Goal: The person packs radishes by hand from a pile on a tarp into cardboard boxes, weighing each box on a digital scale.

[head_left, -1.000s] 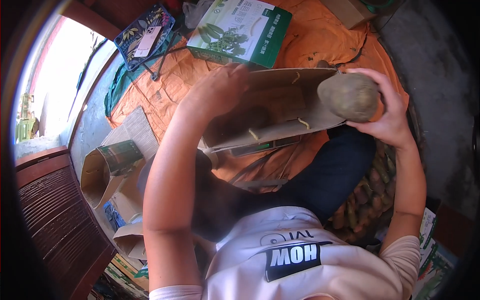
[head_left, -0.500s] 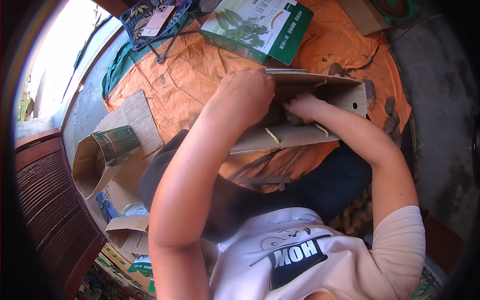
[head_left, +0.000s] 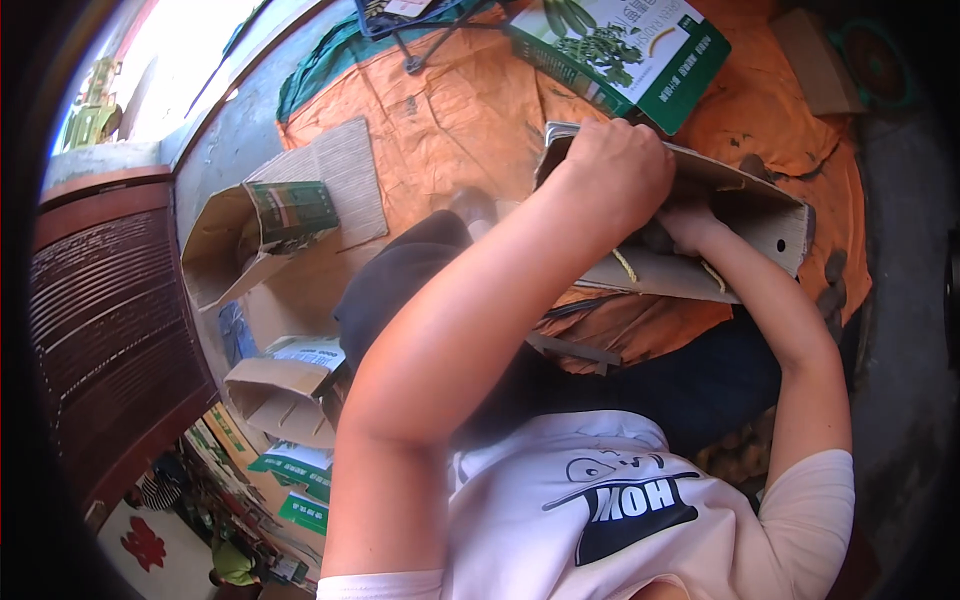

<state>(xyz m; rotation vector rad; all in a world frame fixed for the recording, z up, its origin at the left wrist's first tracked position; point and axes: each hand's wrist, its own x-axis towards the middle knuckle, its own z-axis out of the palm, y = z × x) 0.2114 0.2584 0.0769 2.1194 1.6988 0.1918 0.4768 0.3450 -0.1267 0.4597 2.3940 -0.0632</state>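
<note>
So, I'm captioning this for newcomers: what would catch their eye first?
Likely first is the open brown cardboard box with yellow rope handles, right of centre; the right hand is inside and the left hand is at its far edge. Around it spreads a crumpled orange sheet, with a green-and-white printed carton at the top.

From my screen I count two hands [head_left: 622, 165], one open box [head_left: 665, 274] they reach, two yellow cord pieces [head_left: 625, 265] along its near side.
</note>
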